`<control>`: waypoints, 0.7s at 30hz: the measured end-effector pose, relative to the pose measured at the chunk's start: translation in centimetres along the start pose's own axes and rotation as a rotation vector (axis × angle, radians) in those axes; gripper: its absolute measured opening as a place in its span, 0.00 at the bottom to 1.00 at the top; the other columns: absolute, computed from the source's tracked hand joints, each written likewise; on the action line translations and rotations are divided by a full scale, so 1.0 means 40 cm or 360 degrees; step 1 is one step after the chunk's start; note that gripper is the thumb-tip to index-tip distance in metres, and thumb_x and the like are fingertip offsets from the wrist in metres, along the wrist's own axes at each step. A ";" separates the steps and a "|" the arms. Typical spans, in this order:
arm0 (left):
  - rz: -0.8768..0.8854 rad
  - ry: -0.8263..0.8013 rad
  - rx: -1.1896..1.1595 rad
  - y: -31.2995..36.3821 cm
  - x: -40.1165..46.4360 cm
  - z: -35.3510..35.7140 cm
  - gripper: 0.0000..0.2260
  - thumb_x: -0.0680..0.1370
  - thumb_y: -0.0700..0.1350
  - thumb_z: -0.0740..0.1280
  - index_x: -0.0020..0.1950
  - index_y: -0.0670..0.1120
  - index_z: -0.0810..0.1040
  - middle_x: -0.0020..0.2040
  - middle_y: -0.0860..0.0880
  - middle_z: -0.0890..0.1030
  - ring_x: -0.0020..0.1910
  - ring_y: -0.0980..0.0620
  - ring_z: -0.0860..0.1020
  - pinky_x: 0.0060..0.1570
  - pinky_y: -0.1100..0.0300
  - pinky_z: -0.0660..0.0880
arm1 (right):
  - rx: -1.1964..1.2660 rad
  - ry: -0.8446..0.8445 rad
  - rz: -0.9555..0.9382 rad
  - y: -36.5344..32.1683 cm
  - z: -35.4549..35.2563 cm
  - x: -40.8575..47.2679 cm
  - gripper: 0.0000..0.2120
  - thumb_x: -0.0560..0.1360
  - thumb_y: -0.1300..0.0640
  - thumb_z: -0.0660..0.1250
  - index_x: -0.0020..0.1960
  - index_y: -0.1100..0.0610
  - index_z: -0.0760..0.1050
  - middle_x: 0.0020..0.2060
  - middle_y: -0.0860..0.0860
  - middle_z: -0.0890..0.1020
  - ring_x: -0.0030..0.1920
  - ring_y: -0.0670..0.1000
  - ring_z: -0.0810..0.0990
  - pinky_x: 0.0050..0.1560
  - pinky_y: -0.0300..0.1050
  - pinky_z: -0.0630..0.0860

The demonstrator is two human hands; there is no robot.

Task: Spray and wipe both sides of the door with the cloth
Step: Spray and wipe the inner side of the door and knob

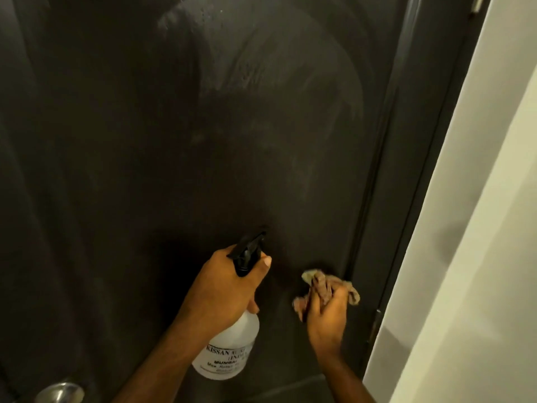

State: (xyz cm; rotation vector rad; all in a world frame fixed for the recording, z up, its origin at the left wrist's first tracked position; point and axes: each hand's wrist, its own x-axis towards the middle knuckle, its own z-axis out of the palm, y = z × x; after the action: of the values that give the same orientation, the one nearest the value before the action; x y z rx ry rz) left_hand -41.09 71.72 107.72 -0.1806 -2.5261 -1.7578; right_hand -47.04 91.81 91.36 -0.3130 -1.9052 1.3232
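Gripping the spray bottle [229,341] round its neck, my left hand [223,289] has its fingers [266,261] curled about the black trigger head [250,248]. On the white body I can read "KISSAN", a cut-off "(IND…" and "MUMBAI"; the smaller lines under them are too blurred to make out. The bottle's long axis runs from about 7 o'clock at its base to 1 o'clock at the nozzle, which points up at the door [145,141] and sits just off its dark face.

My right hand [328,312], at 3 o'clock from the bottle, has its fingers closed on a crumpled tan cloth [322,283], bunched against the door near its hinge edge at 5 o'clock in view.

Pale wiped streaks [261,68] arc across the door towards 12 o'clock. A round metal knob [59,392] shows at 7 o'clock, a hinge [376,321] at 4 o'clock, with the light wall [494,228] beyond it at 3 o'clock.
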 end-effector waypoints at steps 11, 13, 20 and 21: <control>-0.0078 0.0144 -0.0068 -0.091 -0.033 -0.059 0.08 0.78 0.56 0.72 0.52 0.53 0.84 0.25 0.47 0.81 0.27 0.50 0.84 0.53 0.39 0.84 | -0.0581 0.0115 -0.0811 -0.228 0.111 0.107 0.15 0.75 0.55 0.73 0.60 0.58 0.81 0.50 0.60 0.83 0.48 0.61 0.81 0.46 0.52 0.81; -0.0069 0.0130 -0.0055 -0.101 -0.037 -0.061 0.07 0.79 0.55 0.72 0.52 0.53 0.84 0.26 0.47 0.82 0.28 0.50 0.85 0.52 0.39 0.84 | -0.0713 0.0052 -0.0864 -0.153 0.102 0.077 0.17 0.71 0.53 0.73 0.57 0.58 0.84 0.47 0.60 0.84 0.43 0.63 0.84 0.42 0.52 0.82; -0.0053 0.0274 -0.0092 -0.145 -0.059 -0.073 0.05 0.79 0.52 0.72 0.52 0.53 0.85 0.25 0.45 0.80 0.27 0.46 0.84 0.48 0.38 0.85 | -0.0720 -0.0468 -0.0597 0.104 0.061 -0.087 0.16 0.64 0.58 0.81 0.52 0.55 0.87 0.46 0.57 0.87 0.47 0.63 0.87 0.56 0.60 0.85; -0.0068 0.0318 -0.0107 -0.158 -0.068 -0.079 0.05 0.80 0.52 0.72 0.52 0.53 0.85 0.25 0.45 0.80 0.27 0.46 0.83 0.48 0.37 0.85 | -0.0765 -0.0526 -0.0511 0.139 0.061 -0.099 0.15 0.69 0.52 0.76 0.54 0.53 0.87 0.50 0.55 0.87 0.51 0.62 0.87 0.61 0.59 0.83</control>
State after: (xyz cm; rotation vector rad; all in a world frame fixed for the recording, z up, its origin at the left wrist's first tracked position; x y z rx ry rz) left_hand -39.29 66.42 102.62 0.0450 -2.3499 -1.7789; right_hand -47.36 90.16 84.31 -0.0157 -2.4262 0.7265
